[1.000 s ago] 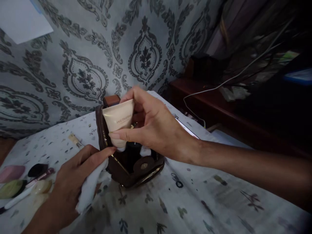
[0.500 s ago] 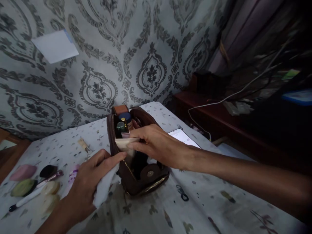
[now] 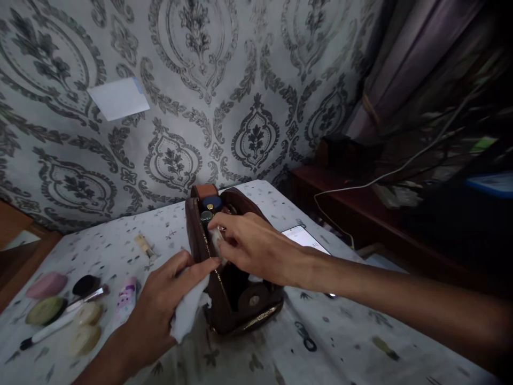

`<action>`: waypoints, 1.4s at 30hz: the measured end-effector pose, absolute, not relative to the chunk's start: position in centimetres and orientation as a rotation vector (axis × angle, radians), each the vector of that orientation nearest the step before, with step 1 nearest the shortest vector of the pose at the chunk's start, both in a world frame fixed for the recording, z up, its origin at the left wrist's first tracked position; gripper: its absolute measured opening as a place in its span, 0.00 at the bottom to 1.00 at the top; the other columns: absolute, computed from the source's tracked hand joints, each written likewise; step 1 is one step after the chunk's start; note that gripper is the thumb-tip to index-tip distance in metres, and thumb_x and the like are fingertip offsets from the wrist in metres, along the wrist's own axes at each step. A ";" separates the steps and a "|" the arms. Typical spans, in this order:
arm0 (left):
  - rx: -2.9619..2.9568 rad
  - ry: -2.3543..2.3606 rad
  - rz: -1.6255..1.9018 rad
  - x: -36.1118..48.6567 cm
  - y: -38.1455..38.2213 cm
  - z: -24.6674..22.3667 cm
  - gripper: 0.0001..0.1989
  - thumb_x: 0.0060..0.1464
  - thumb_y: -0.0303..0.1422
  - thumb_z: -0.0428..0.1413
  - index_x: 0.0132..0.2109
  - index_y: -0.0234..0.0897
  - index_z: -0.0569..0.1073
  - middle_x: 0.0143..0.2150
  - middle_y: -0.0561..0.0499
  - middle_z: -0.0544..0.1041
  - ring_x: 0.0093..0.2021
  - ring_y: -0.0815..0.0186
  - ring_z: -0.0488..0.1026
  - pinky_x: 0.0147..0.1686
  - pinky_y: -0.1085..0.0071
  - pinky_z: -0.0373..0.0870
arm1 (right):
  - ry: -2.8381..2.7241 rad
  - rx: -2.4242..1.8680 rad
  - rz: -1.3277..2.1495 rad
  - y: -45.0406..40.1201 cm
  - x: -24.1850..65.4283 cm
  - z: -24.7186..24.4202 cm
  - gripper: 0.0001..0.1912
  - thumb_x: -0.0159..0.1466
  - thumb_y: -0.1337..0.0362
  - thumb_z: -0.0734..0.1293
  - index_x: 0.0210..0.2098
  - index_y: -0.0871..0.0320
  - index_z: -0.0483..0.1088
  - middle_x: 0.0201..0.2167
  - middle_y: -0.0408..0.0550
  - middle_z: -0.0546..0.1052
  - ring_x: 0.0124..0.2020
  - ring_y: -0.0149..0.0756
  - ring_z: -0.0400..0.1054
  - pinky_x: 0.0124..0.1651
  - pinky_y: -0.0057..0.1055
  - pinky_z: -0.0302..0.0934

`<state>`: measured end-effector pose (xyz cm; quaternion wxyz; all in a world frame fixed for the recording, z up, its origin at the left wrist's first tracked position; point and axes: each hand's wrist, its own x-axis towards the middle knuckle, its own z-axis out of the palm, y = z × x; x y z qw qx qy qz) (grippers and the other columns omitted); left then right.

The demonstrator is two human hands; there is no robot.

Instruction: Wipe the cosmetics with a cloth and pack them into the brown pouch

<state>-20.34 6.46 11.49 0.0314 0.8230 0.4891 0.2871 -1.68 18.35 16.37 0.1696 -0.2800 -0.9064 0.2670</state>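
Observation:
A dark brown zip bag (image 3: 230,321) stands unzipped on the patterned white cloth. My right hand (image 3: 244,240) reaches into it, fingers closed round a cream-coloured flat tube (image 3: 217,241), mostly hidden by the hand and the bag wall. Beyond those fingers, a blue-capped jar (image 3: 212,202) and a bottle with a dark round cap (image 3: 206,216) sit inside the bag. My left hand (image 3: 164,299) grips a crumpled white tissue (image 3: 190,310) under its fingers, while the index finger and thumb touch the bag's near-left zip edge.
Left of the bag lie a pink sponge (image 3: 47,285), a green sponge (image 3: 46,310), a white-handled brush (image 3: 52,327), round cream puffs (image 3: 86,338), a purple-and-white tube (image 3: 126,294) and a small beige tube (image 3: 143,245). A lit phone (image 3: 306,239) lies right, partly behind my forearm.
My right hand has pushed the cream tube lower into the bag, so less of it shows. The left hand stays at the bag's edge with the tissue. The view has shifted slightly.

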 end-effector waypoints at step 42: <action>2.254 1.795 1.018 -19.5 3.0 8.9 0.37 0.59 0.22 0.47 0.71 0.46 0.46 0.59 0.43 0.68 0.56 0.59 0.68 0.53 0.63 0.68 | -2.675 -0.780 0.383 20.3 -2.1 15.6 0.12 0.65 0.71 0.61 0.41 0.60 0.78 0.34 0.53 0.80 0.38 0.39 0.73 0.38 0.28 0.57</action>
